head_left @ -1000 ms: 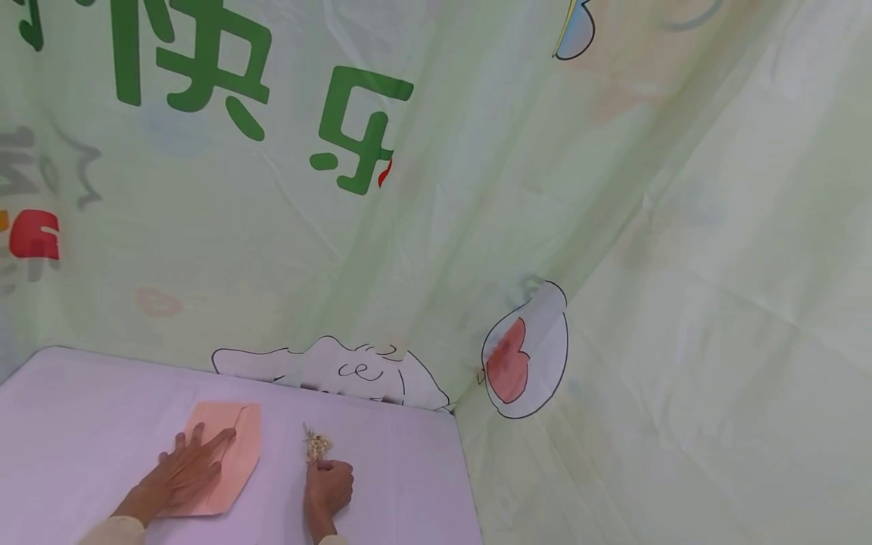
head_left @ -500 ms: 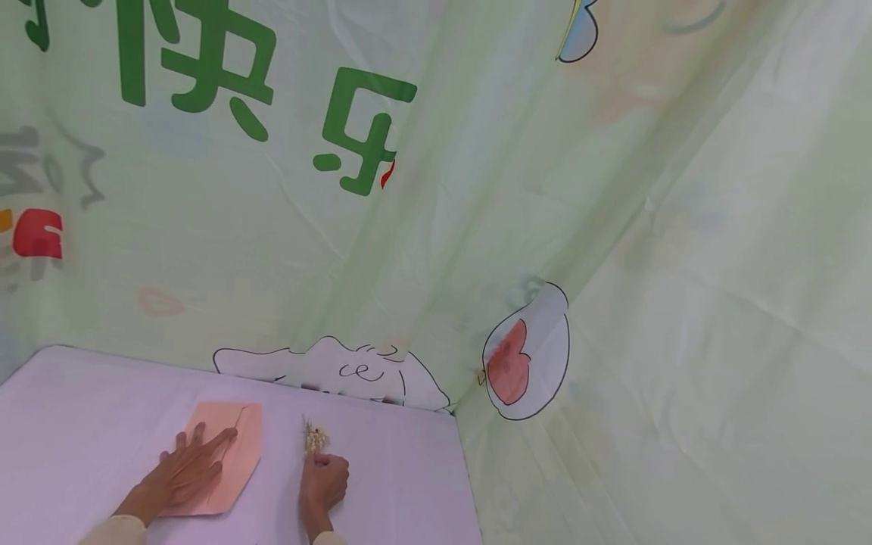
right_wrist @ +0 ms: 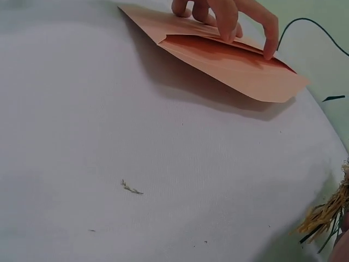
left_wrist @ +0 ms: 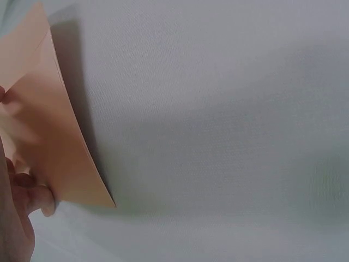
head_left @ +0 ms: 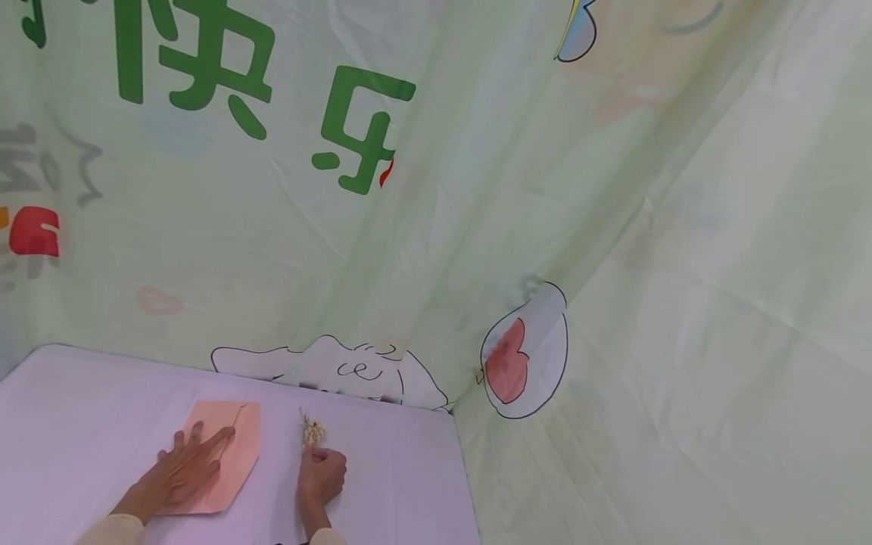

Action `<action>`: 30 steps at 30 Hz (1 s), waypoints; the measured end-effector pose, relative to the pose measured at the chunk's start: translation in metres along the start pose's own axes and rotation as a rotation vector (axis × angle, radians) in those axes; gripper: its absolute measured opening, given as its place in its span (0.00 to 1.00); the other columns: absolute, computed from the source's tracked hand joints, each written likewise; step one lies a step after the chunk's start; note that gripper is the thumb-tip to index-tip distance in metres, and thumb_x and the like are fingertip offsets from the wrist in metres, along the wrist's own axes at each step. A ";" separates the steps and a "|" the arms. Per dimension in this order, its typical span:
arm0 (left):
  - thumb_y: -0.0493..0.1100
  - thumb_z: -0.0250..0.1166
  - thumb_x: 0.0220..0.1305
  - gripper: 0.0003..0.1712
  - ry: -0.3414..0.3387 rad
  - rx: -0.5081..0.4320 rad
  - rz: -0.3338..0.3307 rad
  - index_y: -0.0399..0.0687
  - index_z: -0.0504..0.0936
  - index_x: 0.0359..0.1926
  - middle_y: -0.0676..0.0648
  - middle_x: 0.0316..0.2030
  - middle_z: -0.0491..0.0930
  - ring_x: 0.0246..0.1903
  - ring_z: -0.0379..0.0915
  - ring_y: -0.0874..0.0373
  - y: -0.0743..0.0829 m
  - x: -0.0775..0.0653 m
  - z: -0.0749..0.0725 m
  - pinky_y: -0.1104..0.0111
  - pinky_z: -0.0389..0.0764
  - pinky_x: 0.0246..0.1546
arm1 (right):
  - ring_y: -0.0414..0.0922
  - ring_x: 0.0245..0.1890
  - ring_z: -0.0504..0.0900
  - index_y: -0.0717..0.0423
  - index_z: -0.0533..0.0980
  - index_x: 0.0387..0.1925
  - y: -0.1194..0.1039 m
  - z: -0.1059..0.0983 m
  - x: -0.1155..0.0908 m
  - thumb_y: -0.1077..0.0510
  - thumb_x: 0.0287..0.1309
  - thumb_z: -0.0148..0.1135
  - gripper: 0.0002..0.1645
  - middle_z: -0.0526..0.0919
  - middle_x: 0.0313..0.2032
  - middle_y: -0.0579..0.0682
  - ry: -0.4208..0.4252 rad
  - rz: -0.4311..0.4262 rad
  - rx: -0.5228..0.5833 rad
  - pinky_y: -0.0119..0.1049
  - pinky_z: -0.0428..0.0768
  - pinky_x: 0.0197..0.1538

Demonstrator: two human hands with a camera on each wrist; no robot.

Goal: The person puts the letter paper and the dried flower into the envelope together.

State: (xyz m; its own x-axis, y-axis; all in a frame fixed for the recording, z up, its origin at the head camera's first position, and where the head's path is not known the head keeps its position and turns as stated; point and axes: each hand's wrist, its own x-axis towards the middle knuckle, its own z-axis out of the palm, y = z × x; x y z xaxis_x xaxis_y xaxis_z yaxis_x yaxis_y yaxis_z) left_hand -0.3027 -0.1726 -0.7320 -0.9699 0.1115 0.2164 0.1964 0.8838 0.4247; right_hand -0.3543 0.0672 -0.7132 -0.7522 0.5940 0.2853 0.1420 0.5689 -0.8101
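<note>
A peach-pink paper envelope (head_left: pixel 244 454) lies on the table at the lower left, its flap unfolded toward the right. My left hand (head_left: pixel 179 471) rests on it with fingers spread. From the right wrist view, the envelope's mouth gapes a little and those fingers touch the paper along its edge. To the right, my right hand (head_left: pixel 323 478) pinches a small bunch of dried flowers (head_left: pixel 313 434), pale heads pointing away from me. Cut stems (right_wrist: pixel 326 215) show at that view's right edge, where most of the hand is out of frame.
A lilac-white cloth covers the table (head_left: pixel 402 484). A tiny broken sprig (right_wrist: pixel 131 188) and several crumbs lie on it. Behind and to the right hangs a pale green printed curtain (head_left: pixel 647 341), close against the table's edges.
My right hand has shifted slightly away from me and to the left, carrying the dried flowers. The left hand and the envelope have stayed in place.
</note>
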 end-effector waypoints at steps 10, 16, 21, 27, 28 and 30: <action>0.51 0.63 0.78 0.37 0.022 0.037 0.022 0.70 0.59 0.81 0.16 0.70 0.68 0.57 0.73 0.09 -0.002 -0.002 -0.001 0.24 0.81 0.44 | 0.38 0.18 0.73 0.47 0.84 0.17 -0.015 0.002 -0.003 0.59 0.44 0.82 0.11 0.78 0.15 0.39 -0.034 -0.003 0.070 0.41 0.72 0.30; 0.50 0.66 0.74 0.42 0.091 0.177 0.104 0.71 0.56 0.82 0.21 0.69 0.73 0.55 0.80 0.17 -0.002 -0.004 -0.001 0.34 0.85 0.37 | 0.36 0.20 0.73 0.47 0.84 0.18 -0.024 0.003 -0.010 0.58 0.46 0.82 0.11 0.79 0.17 0.38 -0.058 0.005 0.102 0.41 0.72 0.31; 0.49 0.63 0.77 0.37 0.060 0.070 0.047 0.66 0.59 0.80 0.16 0.69 0.69 0.56 0.75 0.11 -0.001 -0.002 -0.001 0.29 0.83 0.41 | 0.35 0.19 0.73 0.46 0.83 0.17 -0.032 0.003 -0.019 0.58 0.44 0.82 0.13 0.78 0.16 0.37 -0.062 0.005 0.115 0.41 0.72 0.30; 0.50 0.62 0.78 0.38 0.045 0.049 0.032 0.70 0.58 0.82 0.16 0.69 0.69 0.57 0.75 0.10 -0.001 -0.001 -0.001 0.27 0.82 0.42 | 0.36 0.18 0.73 0.46 0.82 0.15 -0.042 0.002 -0.030 0.58 0.44 0.82 0.14 0.78 0.15 0.38 -0.072 0.011 0.111 0.40 0.72 0.29; 0.50 0.62 0.78 0.38 0.043 0.045 0.028 0.71 0.57 0.82 0.16 0.69 0.69 0.57 0.74 0.09 -0.002 0.000 0.000 0.26 0.82 0.42 | 0.36 0.18 0.73 0.46 0.82 0.15 -0.043 0.002 -0.032 0.59 0.44 0.83 0.14 0.78 0.15 0.38 -0.075 0.011 0.111 0.40 0.72 0.29; 0.50 0.62 0.78 0.39 0.041 0.055 0.026 0.72 0.56 0.82 0.16 0.70 0.69 0.57 0.74 0.10 -0.002 0.000 0.001 0.27 0.82 0.42 | 0.37 0.18 0.72 0.46 0.82 0.15 -0.044 0.004 -0.033 0.59 0.43 0.83 0.14 0.78 0.15 0.38 -0.070 0.005 0.105 0.40 0.71 0.29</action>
State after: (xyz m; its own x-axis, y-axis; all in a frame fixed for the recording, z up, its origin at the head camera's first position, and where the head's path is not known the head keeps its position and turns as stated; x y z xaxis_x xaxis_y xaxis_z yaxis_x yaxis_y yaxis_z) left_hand -0.3033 -0.1742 -0.7341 -0.9576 0.1174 0.2630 0.2124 0.9045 0.3697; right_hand -0.3381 0.0201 -0.6897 -0.7951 0.5535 0.2479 0.0803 0.5013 -0.8616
